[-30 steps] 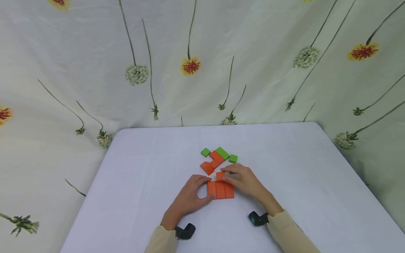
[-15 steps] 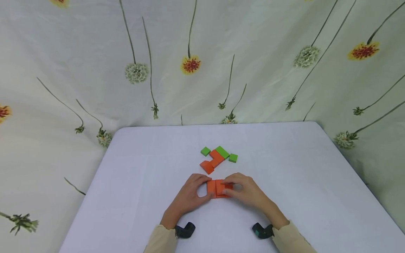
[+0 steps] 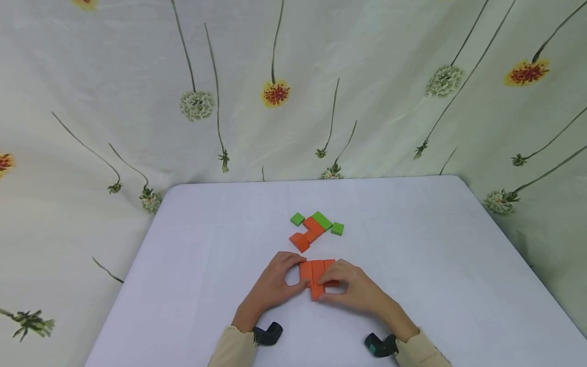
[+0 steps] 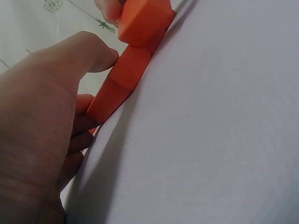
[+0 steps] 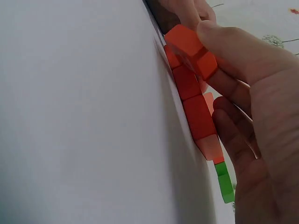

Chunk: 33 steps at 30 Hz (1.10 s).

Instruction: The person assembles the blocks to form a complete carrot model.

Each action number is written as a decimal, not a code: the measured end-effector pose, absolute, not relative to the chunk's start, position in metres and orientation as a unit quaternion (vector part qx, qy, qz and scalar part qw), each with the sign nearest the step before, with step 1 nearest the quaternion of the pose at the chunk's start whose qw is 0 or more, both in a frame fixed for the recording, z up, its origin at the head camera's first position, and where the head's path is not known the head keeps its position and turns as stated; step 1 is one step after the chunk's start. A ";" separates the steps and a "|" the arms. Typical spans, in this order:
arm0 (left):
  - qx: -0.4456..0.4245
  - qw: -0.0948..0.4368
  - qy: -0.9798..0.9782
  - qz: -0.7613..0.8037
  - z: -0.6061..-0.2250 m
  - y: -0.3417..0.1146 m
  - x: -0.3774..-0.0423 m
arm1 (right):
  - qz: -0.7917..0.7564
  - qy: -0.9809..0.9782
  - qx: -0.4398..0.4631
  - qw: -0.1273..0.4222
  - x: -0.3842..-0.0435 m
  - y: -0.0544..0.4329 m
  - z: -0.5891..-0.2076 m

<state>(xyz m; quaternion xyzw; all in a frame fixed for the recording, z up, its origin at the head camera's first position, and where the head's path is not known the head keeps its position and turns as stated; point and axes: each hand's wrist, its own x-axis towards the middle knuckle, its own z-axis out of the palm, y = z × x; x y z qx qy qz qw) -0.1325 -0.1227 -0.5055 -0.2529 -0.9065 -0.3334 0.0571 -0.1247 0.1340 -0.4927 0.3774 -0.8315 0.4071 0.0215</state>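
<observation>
Several orange blocks lie side by side in a short row (image 3: 305, 270) on the white table. My left hand (image 3: 277, 283) pinches the leftmost block (image 4: 105, 100) of that row, thumb at its near end and fingers at the far end. My right hand (image 3: 355, 288) holds another orange block (image 3: 317, 291) between thumb and fingers, raised and tilted over the row's near edge. In the right wrist view this held block (image 5: 187, 42) overlaps the row blocks (image 5: 198, 114). The right hand covers part of the row's right side in the head view.
Beyond the row lie more orange blocks, among them a sloped one (image 3: 300, 242), and several green blocks, one of them long (image 3: 322, 220). The white table (image 3: 220, 229) reaches back to a flower-print cloth (image 3: 380, 102). A dark wrist camera (image 3: 381, 345) sits on each wrist.
My right hand has brought the orange block from the far side of the row, across it, to its near edge. My left hand has stayed in place.
</observation>
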 end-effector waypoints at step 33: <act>-0.250 0.062 -0.905 -0.340 -0.507 -0.123 -0.132 | 0.364 -0.854 0.368 0.051 -0.131 0.128 -0.479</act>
